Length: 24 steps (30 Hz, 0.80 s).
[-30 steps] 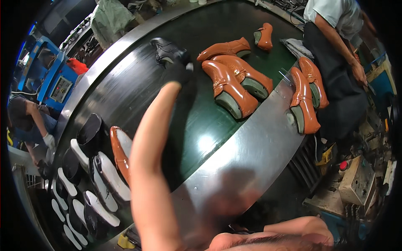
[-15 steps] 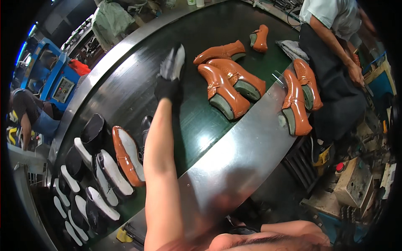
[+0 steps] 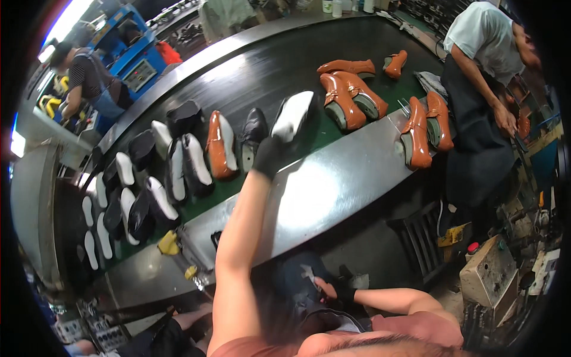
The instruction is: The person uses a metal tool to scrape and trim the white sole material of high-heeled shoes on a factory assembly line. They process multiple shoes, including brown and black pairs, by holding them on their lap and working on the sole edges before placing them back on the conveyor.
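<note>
Since half a second ago, the white-soled shoe (image 3: 294, 113) has come from far out on the dark belt (image 3: 262, 77) toward its near edge, by the steel ledge (image 3: 315, 193), and now sits just above the centre of the frame. At its lower end, the black-gloved left hand (image 3: 270, 156) seems to grip it, though individual fingers blur into the dark. Lower down, the right hand (image 3: 326, 289) holds what looks like a pale tool (image 3: 307, 273). Drifting left could knock the black lace-up shoe (image 3: 254, 126) just beside it; released unevenly, the shoe might roll, since its sole faces up and the rounded upper would give poor footing. Its long axis slants from lower left to upper right, the free end pointing toward the upper right; whether that is the toe, I cannot tell.
</note>
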Motion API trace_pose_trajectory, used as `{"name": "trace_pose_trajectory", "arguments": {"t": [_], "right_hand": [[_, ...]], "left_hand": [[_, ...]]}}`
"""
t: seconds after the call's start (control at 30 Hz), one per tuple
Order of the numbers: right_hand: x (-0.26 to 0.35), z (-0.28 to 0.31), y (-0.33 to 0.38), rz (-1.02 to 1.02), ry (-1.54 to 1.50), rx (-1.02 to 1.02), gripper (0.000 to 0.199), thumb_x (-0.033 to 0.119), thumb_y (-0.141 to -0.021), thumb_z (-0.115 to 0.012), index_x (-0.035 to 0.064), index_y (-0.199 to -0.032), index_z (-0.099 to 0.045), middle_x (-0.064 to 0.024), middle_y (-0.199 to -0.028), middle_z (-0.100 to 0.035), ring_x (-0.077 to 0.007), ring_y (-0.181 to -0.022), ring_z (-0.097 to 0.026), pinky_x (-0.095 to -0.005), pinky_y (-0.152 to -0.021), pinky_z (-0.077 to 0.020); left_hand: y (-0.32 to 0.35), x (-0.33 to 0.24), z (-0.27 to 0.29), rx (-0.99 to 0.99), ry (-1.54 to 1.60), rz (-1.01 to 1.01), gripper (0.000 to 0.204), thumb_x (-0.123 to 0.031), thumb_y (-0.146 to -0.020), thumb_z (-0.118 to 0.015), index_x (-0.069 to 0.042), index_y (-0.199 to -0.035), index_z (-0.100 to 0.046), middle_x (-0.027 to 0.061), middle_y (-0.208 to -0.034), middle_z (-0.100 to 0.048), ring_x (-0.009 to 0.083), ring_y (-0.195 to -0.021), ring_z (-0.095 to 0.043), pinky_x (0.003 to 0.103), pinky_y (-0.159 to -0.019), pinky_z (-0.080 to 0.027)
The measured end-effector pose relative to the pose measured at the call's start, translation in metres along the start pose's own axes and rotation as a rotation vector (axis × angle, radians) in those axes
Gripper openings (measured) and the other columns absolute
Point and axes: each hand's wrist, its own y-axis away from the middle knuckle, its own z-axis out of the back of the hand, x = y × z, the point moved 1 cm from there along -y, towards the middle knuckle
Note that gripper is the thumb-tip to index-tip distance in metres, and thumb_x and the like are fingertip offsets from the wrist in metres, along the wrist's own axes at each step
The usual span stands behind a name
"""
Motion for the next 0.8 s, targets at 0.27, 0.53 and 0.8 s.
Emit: {"name": "trace_pose_trajectory", "arguments": {"t": [0.27,0.53,0.8], "right_hand": [[-0.021,0.021,0.059,0.253,-0.088,-0.217,0.082,0.075,-0.091,-0.033,-0.0007,-0.086,-0.065,-0.0109,-0.062,-0.064,-0.0166,-0.054,-0.063,-0.0284,-0.050,-0.0487],[0.032,-0.040,0.160,0.481,-0.072,-0.233,0.070,0.062,-0.100,-0.026,0.0011,-0.106,-0.061,-0.0093,-0.077,-0.065,-0.0170,-0.067,-0.065,-0.0307,-0.067,-0.0543],[0.028,-0.090,0.188,0.437,0.212,0.043,0.047,0.041,-0.105,-0.037,0.0022,-0.101,-0.063,-0.0027,-0.081,-0.064,-0.0107,-0.078,-0.060,-0.0273,-0.076,-0.0492]], "left_hand": [[0.430,-0.063,0.063,-0.458,0.062,0.000,0.070,-0.014,-0.061,-0.080,-0.002,-0.125,-0.054,0.0114,-0.121,-0.058,0.0247,-0.116,-0.056,0.037,-0.093,-0.050],[0.457,-0.056,-0.014,-0.260,-0.360,-0.348,0.039,-0.015,-0.081,-0.068,0.002,-0.115,-0.064,0.0189,-0.125,-0.060,0.0310,-0.117,-0.058,0.040,-0.100,-0.045],[0.404,-0.050,-0.007,-0.027,-0.630,-0.391,0.030,-0.028,-0.096,-0.057,-0.002,-0.102,-0.070,0.0141,-0.103,-0.071,0.0302,-0.102,-0.067,0.038,-0.088,-0.052]]}}
